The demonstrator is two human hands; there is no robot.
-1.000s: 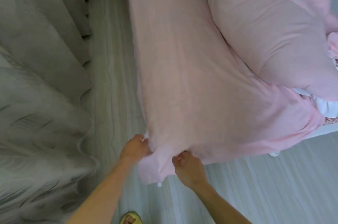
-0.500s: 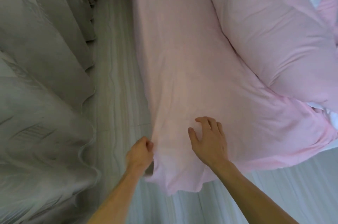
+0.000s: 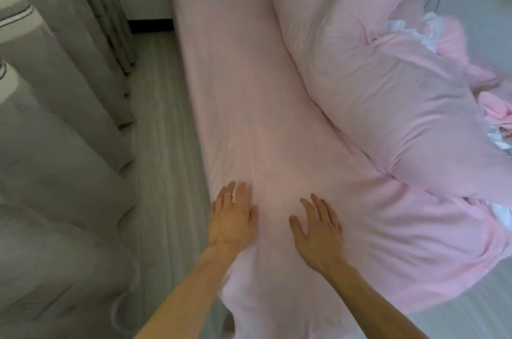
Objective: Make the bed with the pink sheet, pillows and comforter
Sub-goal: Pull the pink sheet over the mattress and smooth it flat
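Observation:
The pink sheet (image 3: 243,89) covers the mattress and hangs over its near corner. My left hand (image 3: 232,216), wearing a ring, lies flat on the sheet near the bed's left edge. My right hand (image 3: 320,230) lies flat on the sheet beside it, fingers spread. Both hands hold nothing. The pink comforter (image 3: 374,84) is bunched in a long heap across the right half of the bed. More crumpled pink and white bedding (image 3: 432,34) lies behind it at the far right. I cannot pick out any pillow.
Grey curtains (image 3: 55,131) hang along the left side. A narrow strip of grey wood floor (image 3: 163,131) runs between curtains and bed. A wall with a dark baseboard (image 3: 151,25) stands at the far end. Floor also shows at the lower right.
My left hand has let go of the sheet's corner edge and moved up onto the bed top, flat. My right hand stays flat on the sheet. The view has tilted further up the bed.

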